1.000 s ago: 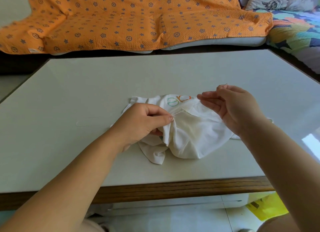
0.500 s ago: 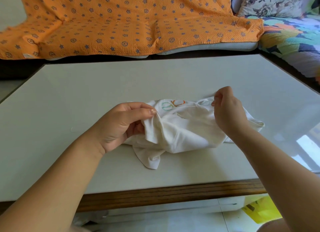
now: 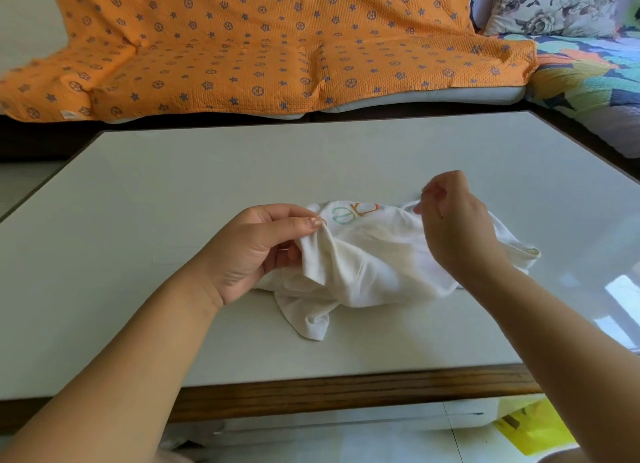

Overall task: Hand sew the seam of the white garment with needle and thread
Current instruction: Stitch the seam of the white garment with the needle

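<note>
Left hand [image 3: 256, 251] pinches a raised fold of the garment [image 3: 374, 265] on the tabletop [image 3: 173, 185]; right hand [image 3: 457, 227], fingers curled above its far edge, grip contents indiscernible.

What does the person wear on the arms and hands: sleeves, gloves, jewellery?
Nothing visible. The left hand and right hand are ungloved, without ring, watch or bracelet in view; both forearms are bare, with no sleeve in frame.
</note>
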